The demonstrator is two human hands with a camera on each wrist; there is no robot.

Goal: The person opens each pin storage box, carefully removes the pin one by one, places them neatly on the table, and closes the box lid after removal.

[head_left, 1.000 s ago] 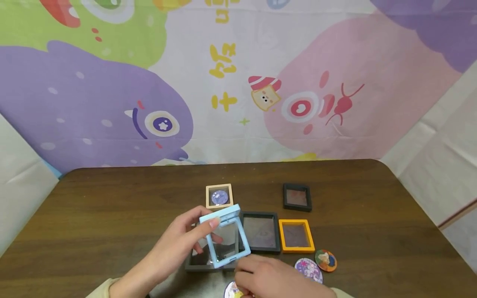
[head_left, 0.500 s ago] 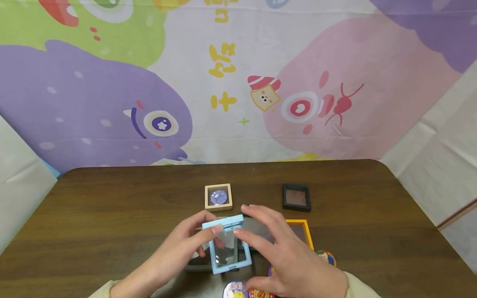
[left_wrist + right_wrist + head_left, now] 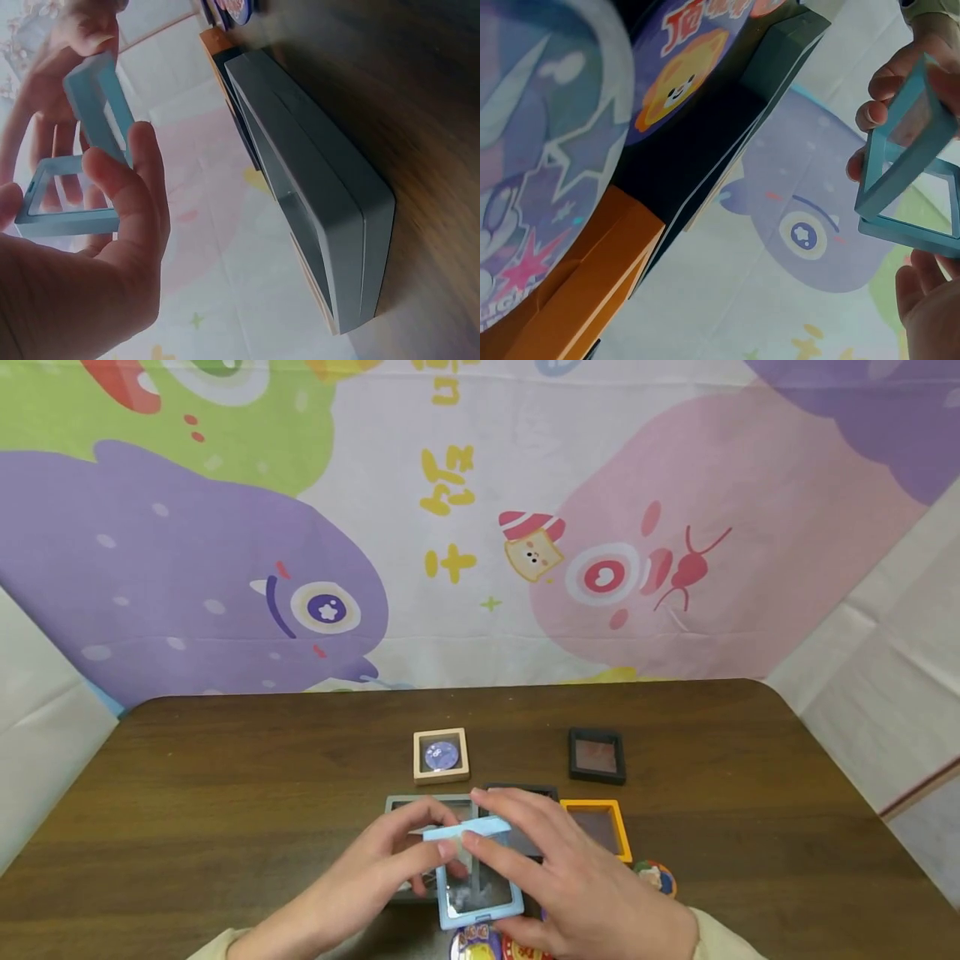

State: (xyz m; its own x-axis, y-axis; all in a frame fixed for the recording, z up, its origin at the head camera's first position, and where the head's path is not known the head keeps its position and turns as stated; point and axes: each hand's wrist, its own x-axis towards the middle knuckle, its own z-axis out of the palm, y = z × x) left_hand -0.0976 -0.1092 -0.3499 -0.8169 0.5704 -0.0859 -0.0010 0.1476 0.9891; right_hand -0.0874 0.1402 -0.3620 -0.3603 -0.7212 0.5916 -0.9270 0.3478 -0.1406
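A light-blue hinged display frame (image 3: 482, 917) with clear film is held above the table by both hands. Its two halves stand apart in a V in the left wrist view. My left hand (image 3: 367, 872) grips the frame's left side, with the thumb on the near face. My right hand (image 3: 600, 885) has its index finger near the hinged top edge and its thumb at the lower right corner. Below the frame lie a yellow-and-purple round badge (image 3: 476, 943) and a red one (image 3: 523, 950), both partly hidden.
Under the hands lie a grey frame (image 3: 397, 802) and a dark frame (image 3: 525, 790); a yellow frame (image 3: 619, 833) adjoins them. Farther back are a beige frame (image 3: 441, 779) holding a purple badge and a small black frame (image 3: 597, 777). Another badge (image 3: 660, 877) shows beside my right hand.
My right hand has come up from the badges to the light-blue frame's right side. The frame has moved slightly right and nearer, and its raised half has tilted.
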